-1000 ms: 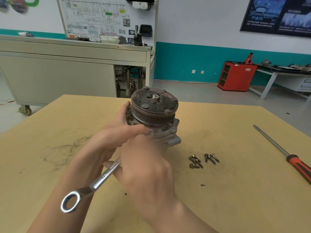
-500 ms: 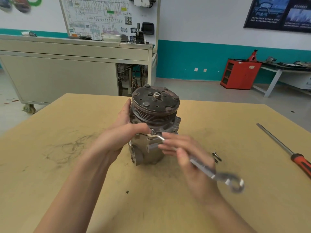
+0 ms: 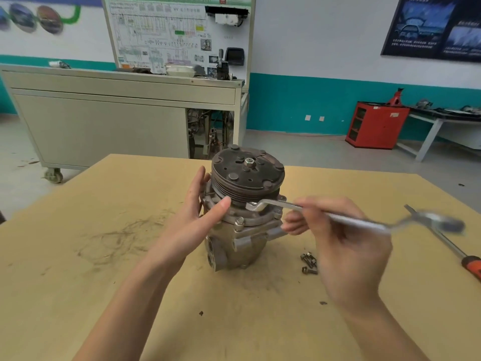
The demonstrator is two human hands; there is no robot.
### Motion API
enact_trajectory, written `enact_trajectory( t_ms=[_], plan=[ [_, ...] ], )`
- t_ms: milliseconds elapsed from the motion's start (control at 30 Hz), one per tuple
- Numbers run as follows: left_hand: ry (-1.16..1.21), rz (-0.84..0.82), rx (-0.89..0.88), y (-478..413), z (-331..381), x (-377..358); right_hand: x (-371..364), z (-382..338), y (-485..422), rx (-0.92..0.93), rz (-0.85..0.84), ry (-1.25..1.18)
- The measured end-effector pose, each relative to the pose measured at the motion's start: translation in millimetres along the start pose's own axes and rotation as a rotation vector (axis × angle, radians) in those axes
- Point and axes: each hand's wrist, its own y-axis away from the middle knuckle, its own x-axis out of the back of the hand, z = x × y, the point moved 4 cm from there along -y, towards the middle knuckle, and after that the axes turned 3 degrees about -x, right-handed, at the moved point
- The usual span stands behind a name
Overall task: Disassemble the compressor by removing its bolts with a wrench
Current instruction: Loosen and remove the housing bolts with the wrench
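While straight-fingered left hand (image 3: pixel 197 222) braces compressor (image 3: pixel 242 243) against twist, right hand (image 3: pixel 346 243) pinches wrench (image 3: pixel 276 203) mid-shank for leverage.

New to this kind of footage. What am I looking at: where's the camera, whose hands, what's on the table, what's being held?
There is no robot here. A person works with bare hands, and the one picture comes from a wide-angle camera worn on the head, looking forward and down.

A metal compressor stands pulley end up on the tan table. The left hand steadies it with the thumb pressed on the flange. The right hand pinches the shaft of a wrench. One end of the wrench sits at the flange under the pulley, and the other end is blurred.

One bolt is still in the flange. A few loose bolts lie to the right of the compressor, and further right is a screwdriver with an orange handle.
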Motion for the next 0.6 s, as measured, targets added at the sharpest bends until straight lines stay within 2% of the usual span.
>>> enact_trajectory(
  t_ms=[67, 100, 200, 300, 600],
  plan=[
    [-0.029, 0.041, -0.058, 1, -4, 0, -10, -27, 9, 0.331, -0.013, 0.399],
    [-0.036, 0.058, -0.086, 2, -7, -1, -18, -34, 14, 0.441, -0.031, 0.538],
    [-0.049, 0.099, -0.131, 3, -12, -3, -40, -37, 23, 0.602, -0.103, 0.701],
    [-0.067, 0.109, -0.139, 2, -14, -3, -54, -33, 29, 0.644, -0.118, 0.768],
    [-0.032, 0.124, -0.125, 2, -17, -6, -72, -22, 43, 0.613, -0.158, 0.844]
  ],
)
